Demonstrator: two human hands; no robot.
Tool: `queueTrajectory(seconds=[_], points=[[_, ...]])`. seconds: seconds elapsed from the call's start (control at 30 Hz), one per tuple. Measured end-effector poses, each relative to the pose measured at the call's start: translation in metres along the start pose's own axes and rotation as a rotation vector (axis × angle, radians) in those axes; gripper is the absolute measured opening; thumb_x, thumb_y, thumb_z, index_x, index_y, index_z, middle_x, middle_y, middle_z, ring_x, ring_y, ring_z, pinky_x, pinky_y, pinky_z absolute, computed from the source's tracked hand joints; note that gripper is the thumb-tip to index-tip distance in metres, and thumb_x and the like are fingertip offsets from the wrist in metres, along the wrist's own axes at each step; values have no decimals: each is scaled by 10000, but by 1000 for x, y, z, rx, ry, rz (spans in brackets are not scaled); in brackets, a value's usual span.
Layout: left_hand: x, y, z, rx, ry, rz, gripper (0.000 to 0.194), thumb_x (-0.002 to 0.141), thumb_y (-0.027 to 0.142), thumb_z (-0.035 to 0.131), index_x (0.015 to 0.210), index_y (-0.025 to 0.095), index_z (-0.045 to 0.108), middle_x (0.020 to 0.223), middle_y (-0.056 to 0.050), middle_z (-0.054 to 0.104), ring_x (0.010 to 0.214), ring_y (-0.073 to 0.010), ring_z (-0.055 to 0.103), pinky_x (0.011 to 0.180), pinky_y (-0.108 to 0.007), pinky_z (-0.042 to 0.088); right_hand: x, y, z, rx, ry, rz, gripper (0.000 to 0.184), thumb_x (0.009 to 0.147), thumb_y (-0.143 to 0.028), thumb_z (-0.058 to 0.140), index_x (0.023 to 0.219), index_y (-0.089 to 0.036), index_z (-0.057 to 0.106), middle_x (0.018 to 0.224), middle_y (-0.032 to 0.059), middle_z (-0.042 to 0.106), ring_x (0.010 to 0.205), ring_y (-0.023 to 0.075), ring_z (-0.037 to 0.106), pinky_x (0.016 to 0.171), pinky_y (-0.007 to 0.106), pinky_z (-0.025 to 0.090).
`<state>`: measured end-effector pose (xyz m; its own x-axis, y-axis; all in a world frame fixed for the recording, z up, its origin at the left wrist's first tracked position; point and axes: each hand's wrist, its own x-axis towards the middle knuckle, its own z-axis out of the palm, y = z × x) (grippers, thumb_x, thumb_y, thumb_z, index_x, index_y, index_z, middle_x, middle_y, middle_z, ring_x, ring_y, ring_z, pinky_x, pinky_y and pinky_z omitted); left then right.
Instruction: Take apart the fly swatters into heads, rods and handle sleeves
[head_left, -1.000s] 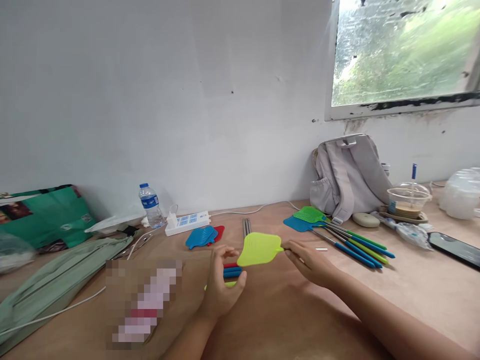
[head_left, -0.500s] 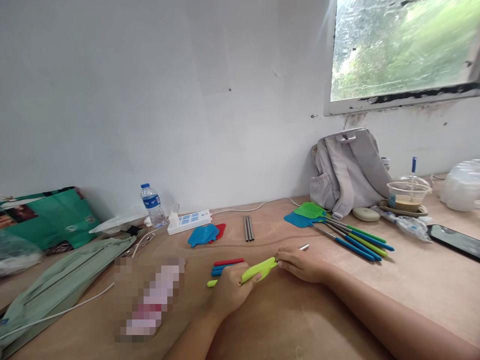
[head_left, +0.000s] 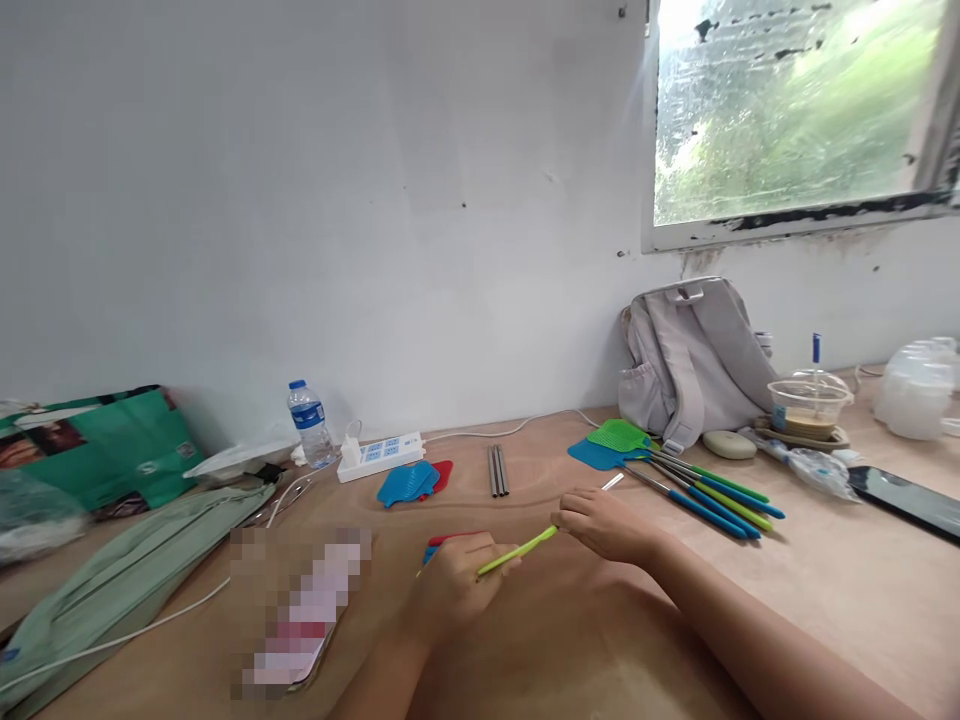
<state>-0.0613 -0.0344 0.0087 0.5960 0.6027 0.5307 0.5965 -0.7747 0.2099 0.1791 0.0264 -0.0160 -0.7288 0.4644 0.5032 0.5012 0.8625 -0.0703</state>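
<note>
My left hand (head_left: 459,578) is closed around a yellow-green fly swatter head (head_left: 519,552), which shows edge-on. My right hand (head_left: 600,522) pinches a metal rod (head_left: 613,482) where it meets the neck of that head; the fingers hide the joint. Beside and partly behind my left hand lie red and blue handle grips (head_left: 454,539). Blue swatter heads (head_left: 403,486) and a red one (head_left: 446,474) are piled farther back. Several bare metal rods (head_left: 498,472) lie side by side. To the right, several assembled fly swatters (head_left: 718,514) fan out with blue and green handles.
A power strip (head_left: 381,457) and a water bottle (head_left: 309,428) stand by the wall. At the left are a green bag (head_left: 150,450), grey-green cloth (head_left: 105,590) and a blurred-out phone-like item (head_left: 307,625). A backpack (head_left: 697,350), drink cup (head_left: 810,405) and phone (head_left: 911,502) are at right.
The yellow-green swatter head has turned from showing its broad face to edge-on, with both hands still gripping. The view has tilted up a little.
</note>
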Motion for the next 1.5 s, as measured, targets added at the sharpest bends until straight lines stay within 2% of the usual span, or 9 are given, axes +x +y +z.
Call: queueTrajectory(seconds=[0.1,0.2,0.37,0.5,0.63,0.77,1.13,1.33,1.5], points=[[1,9,-5,-189,21,-228,313,816,352,491,591,177,621,548,-19,573,490,-114,499,475,-230,407,-5,11,3,15,29,35,219,846,-194,397,846,-231,613,724,52,589,638,169,498,617,284,362],[-5,6,-21,-599,181,-514,227,692,385,634,750,168,662,702,-51,670,608,-180,607,524,-271,486,-20,31,-2,22,172,211,230,857,-243,367,822,-238,594,736,45,595,673,186,535,620,291,389],[-8,-26,-49,-1082,874,-764,333,469,250,765,756,167,620,697,-24,668,680,-224,638,570,-314,530,-37,46,-10,-26,547,491,202,875,-267,303,887,-220,499,777,72,588,727,219,564,654,326,418],[-3,-44,-46,-1262,1221,-814,171,581,163,563,748,192,587,659,21,628,593,-134,590,499,-208,481,-17,15,1,83,414,403,229,835,-194,342,1040,-204,443,885,96,573,782,215,554,708,343,437],[-6,-54,-35,-1367,1210,-824,272,616,195,393,828,199,563,692,7,616,494,-132,527,370,-209,384,1,-27,14,223,179,256,592,708,-59,369,1283,-171,289,994,117,512,819,203,513,740,362,445],[-11,-64,-27,-1295,1188,-840,313,625,198,377,892,190,538,711,3,613,505,-137,542,390,-217,394,3,-44,21,329,158,228,727,676,-8,354,1351,-215,182,1022,97,476,835,178,492,739,331,449],[-10,-67,-13,-1254,1082,-874,178,671,287,507,788,156,480,579,-5,595,470,-187,608,464,-294,481,0,3,37,274,437,462,277,703,-74,411,940,-212,454,871,49,535,786,171,541,701,291,447],[-10,-69,-6,-1122,1065,-846,183,514,142,603,669,154,506,567,36,572,462,-144,586,480,-264,484,19,6,37,93,131,707,177,777,-111,402,857,-232,503,899,50,606,733,192,567,625,272,372],[-14,-79,4,-1010,1017,-910,169,509,139,622,666,130,559,579,-7,605,476,-158,584,467,-275,478,46,34,53,121,131,785,253,740,-42,405,901,-182,542,956,104,624,846,215,579,687,283,380]])
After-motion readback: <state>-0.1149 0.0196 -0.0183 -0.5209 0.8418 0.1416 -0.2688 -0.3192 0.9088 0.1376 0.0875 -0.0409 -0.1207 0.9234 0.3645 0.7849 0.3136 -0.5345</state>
